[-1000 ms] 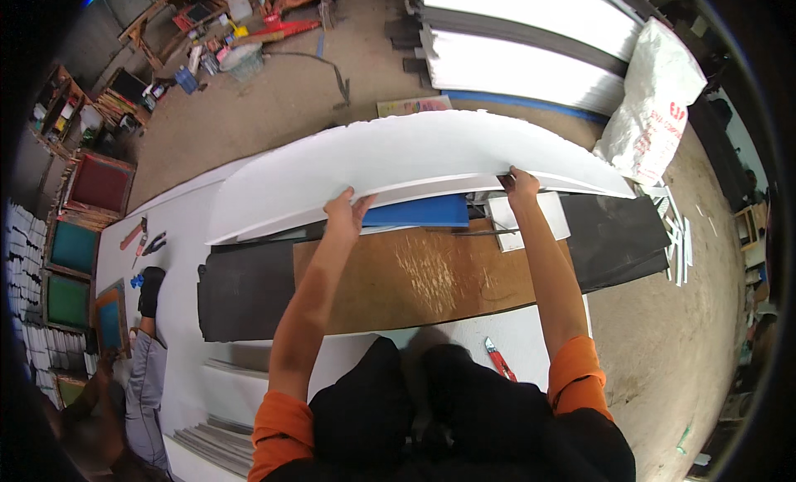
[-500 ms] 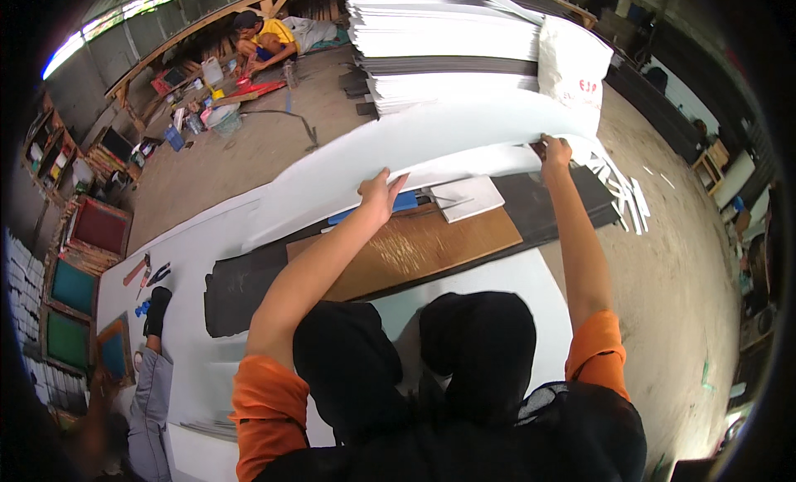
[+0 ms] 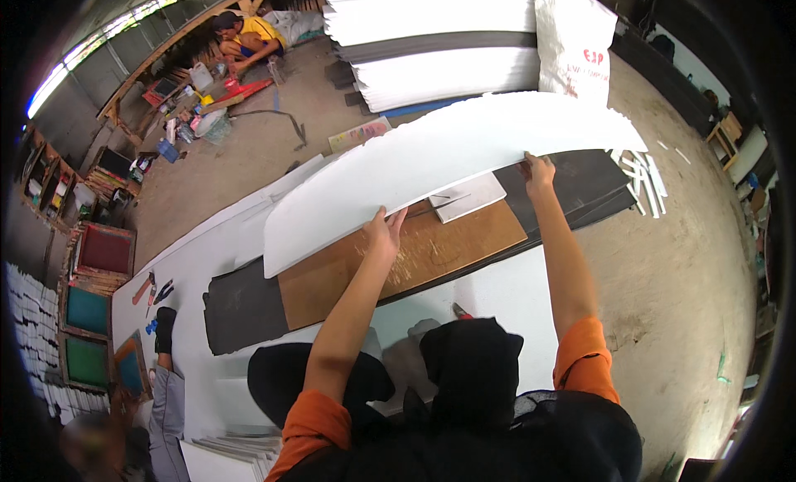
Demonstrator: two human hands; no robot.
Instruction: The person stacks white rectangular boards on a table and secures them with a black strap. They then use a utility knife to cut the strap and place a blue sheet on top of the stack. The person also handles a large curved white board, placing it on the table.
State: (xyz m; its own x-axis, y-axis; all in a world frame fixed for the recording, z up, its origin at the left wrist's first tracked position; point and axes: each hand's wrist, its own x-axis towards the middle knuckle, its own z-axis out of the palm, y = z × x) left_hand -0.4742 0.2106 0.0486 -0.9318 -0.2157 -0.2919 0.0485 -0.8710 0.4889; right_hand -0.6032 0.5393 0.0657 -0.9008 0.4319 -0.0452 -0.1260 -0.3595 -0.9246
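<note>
Both hands pinch the near edge of a large white sheet [image 3: 448, 163]: from the head view I see my left hand [image 3: 384, 233] and right hand [image 3: 537, 171] holding it raised above the brown board [image 3: 414, 262] and dark panel [image 3: 245, 308] on the floor.

Concrete floor [image 3: 249, 163]: white sheets [image 3: 514, 295], dark sheet [image 3: 245, 308] (brown board [image 3: 431, 254] atop).
</note>
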